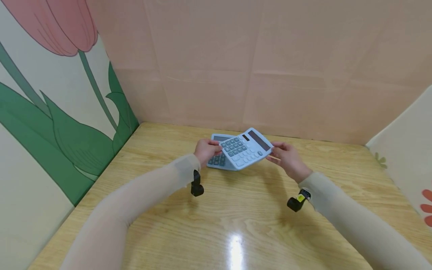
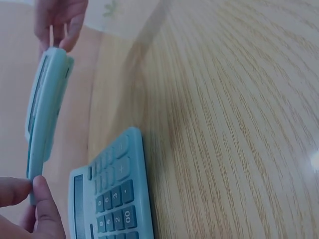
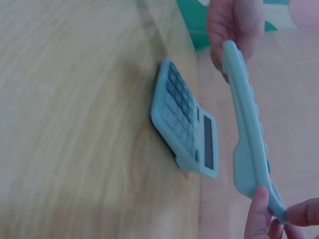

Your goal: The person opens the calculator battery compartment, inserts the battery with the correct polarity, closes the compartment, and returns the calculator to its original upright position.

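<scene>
Both hands hold a light blue calculator (image 1: 248, 149) up off the table, keys facing the head camera and turned at a slant. My left hand (image 1: 206, 150) pinches its keypad end between thumb and fingers. At the display end, my right hand (image 1: 287, 159) pinches a corner. Behind and below it, a second light blue calculator (image 3: 182, 119) rests on the table, partly covered by the raised one in the head view. Its number keys (image 2: 117, 204) and dark display show in the left wrist view.
The wooden table (image 1: 216, 217) runs back to a pinkish wall covering (image 1: 253, 67). A tulip-printed panel (image 1: 67, 123) stands on the left, and a pale panel (image 1: 408, 150) with red petals on the right. Each wrist wears a small black camera (image 1: 197, 187).
</scene>
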Motion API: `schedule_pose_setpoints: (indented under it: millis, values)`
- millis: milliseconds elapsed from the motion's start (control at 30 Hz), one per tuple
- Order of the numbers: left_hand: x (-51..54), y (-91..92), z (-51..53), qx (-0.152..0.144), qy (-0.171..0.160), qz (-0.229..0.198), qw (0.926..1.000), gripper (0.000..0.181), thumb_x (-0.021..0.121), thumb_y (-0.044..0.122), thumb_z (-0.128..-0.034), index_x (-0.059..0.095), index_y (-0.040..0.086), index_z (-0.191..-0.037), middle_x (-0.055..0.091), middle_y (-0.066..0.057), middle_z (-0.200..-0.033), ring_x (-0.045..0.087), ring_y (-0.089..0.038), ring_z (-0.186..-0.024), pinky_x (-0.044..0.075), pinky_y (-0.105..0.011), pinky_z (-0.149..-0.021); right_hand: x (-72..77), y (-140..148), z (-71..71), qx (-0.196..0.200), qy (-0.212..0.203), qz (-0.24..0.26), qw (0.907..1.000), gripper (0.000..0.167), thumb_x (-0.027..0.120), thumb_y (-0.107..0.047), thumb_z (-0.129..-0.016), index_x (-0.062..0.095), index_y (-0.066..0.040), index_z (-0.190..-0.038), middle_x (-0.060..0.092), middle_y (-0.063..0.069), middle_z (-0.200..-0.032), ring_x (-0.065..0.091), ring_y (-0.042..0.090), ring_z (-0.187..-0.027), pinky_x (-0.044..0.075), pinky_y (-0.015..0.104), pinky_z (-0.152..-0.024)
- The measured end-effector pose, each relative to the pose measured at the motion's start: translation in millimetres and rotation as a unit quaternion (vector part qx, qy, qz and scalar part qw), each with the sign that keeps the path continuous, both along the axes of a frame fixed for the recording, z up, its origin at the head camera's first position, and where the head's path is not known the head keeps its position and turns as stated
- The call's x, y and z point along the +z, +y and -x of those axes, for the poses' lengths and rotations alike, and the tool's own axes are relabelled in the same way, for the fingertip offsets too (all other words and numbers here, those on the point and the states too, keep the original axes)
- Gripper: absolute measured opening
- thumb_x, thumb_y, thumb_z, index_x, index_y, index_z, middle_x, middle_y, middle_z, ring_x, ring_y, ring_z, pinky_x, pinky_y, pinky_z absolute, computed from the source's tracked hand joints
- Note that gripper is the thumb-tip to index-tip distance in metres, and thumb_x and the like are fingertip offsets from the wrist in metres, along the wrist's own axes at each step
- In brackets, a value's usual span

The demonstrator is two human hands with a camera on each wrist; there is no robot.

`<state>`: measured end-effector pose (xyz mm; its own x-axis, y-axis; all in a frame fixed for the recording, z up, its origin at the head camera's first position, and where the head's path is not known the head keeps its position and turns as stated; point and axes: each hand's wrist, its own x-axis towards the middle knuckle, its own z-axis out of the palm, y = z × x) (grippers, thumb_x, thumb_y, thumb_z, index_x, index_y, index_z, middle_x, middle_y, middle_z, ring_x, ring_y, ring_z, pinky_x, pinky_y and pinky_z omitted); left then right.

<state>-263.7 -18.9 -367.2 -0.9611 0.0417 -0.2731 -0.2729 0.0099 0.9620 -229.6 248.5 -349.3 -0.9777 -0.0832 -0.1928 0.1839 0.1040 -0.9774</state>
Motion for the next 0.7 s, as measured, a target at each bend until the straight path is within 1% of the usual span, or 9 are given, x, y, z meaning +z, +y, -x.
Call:
schedule_pose_setpoints:
  millis: [133, 267, 333, 433, 500, 533, 633, 667, 700]
  values:
    - [2.4, 5.3, -1.2, -0.007, 0.002, 0.004, 1.0000, 0.026, 0.064, -0.002, -0.0899, 0.058, -0.005, -0.115, 0.062, -0.021, -0.112, 0.067, -0.021, -0.086, 0.055, -0.036, -0.092, 4.2, 8.1, 7.1, -0.006, 0.011, -0.002, 0.9999, 0.047, 0.044, -0.013, -0.103, 0.029, 0.008, -0.143, 0.047, 0.007, -0.121, 0.058, 0.010, -0.099, 0.053, 0.023, -0.092]
    - [3.5, 13.4, -2.4, -0.006, -0.003, -0.012, 0.9999, 0.028, 0.065, -0.005, -0.0880, 0.056, -0.007, -0.114, 0.062, -0.020, -0.107, 0.067, -0.019, -0.081, 0.058, -0.030, -0.084, 10.3, 17.3, 15.9, -0.006, 0.013, 0.001, 0.9999, 0.049, 0.047, -0.012, -0.102, 0.031, 0.008, -0.143, 0.049, 0.005, -0.118, 0.060, 0.008, -0.096, 0.053, 0.025, -0.093]
    - [4.5, 18.4, -4.2, -0.007, -0.007, -0.022, 0.9997, 0.028, 0.065, -0.006, -0.0873, 0.055, -0.007, -0.114, 0.061, -0.020, -0.104, 0.067, -0.018, -0.080, 0.058, -0.028, -0.082, 13.7, 22.2, 20.6, 0.002, 0.010, -0.012, 0.9999, 0.049, 0.046, -0.013, -0.102, 0.030, 0.007, -0.144, 0.049, 0.008, -0.123, 0.060, 0.007, -0.097, 0.053, 0.025, -0.094]
    - [5.3, 26.0, -7.8, -0.010, -0.016, -0.034, 0.9992, 0.028, 0.066, -0.007, -0.0862, 0.053, -0.007, -0.112, 0.060, -0.018, -0.099, 0.068, -0.019, -0.079, 0.058, -0.030, -0.083, 18.4, 29.6, 28.7, 0.020, -0.002, -0.028, 0.9994, 0.048, 0.041, -0.012, -0.104, 0.028, 0.007, -0.146, 0.045, 0.011, -0.131, 0.060, 0.006, -0.098, 0.052, 0.025, -0.095]
    - [4.6, 31.3, -9.9, -0.011, -0.021, -0.041, 0.9988, 0.028, 0.066, -0.008, -0.0856, 0.052, -0.007, -0.110, 0.058, -0.017, -0.096, 0.070, -0.022, -0.084, 0.058, -0.031, -0.085, 21.5, 33.8, 34.7, 0.033, -0.021, -0.007, 0.9992, 0.048, 0.036, -0.011, -0.105, 0.026, 0.007, -0.147, 0.043, 0.012, -0.134, 0.061, 0.006, -0.099, 0.050, 0.025, -0.098]
    - [4.1, 33.9, -11.0, -0.012, -0.023, -0.048, 0.9985, 0.029, 0.066, -0.009, -0.0851, 0.052, -0.007, -0.110, 0.058, -0.017, -0.096, 0.070, -0.025, -0.087, 0.057, -0.032, -0.086, 23.1, 35.8, 37.8, 0.034, -0.034, 0.015, 0.9987, 0.046, 0.035, -0.010, -0.104, 0.027, 0.007, -0.147, 0.043, 0.012, -0.133, 0.062, 0.007, -0.099, 0.050, 0.026, -0.099]
    - [2.3, 41.4, -14.8, -0.016, -0.022, -0.061, 0.9978, 0.031, 0.065, -0.012, -0.0846, 0.049, -0.009, -0.111, 0.057, -0.020, -0.101, 0.068, -0.033, -0.100, 0.056, -0.036, -0.091, 28.1, 40.8, 46.1, 0.036, -0.075, 0.079, 0.9934, 0.040, 0.034, -0.007, -0.104, 0.036, 0.005, -0.141, 0.042, 0.010, -0.129, 0.064, 0.011, -0.099, 0.046, 0.030, -0.104]
    - [2.1, 43.7, -16.4, -0.020, -0.021, -0.059, 0.9978, 0.031, 0.065, -0.012, -0.0848, 0.049, -0.009, -0.112, 0.056, -0.021, -0.103, 0.067, -0.035, -0.103, 0.055, -0.036, -0.092, 29.5, 42.3, 48.7, 0.036, -0.087, 0.089, 0.9916, 0.037, 0.035, -0.007, -0.103, 0.039, 0.003, -0.139, 0.042, 0.009, -0.129, 0.063, 0.012, -0.100, 0.044, 0.031, -0.106]
    - [1.4, 45.9, -17.8, -0.021, -0.019, -0.056, 0.9980, 0.031, 0.065, -0.011, -0.0849, 0.049, -0.008, -0.111, 0.057, -0.022, -0.104, 0.066, -0.035, -0.105, 0.055, -0.037, -0.092, 31.0, 43.5, 50.8, 0.039, -0.095, 0.088, 0.9908, 0.035, 0.037, -0.008, -0.103, 0.041, 0.002, -0.136, 0.040, 0.009, -0.129, 0.063, 0.013, -0.101, 0.043, 0.032, -0.108]
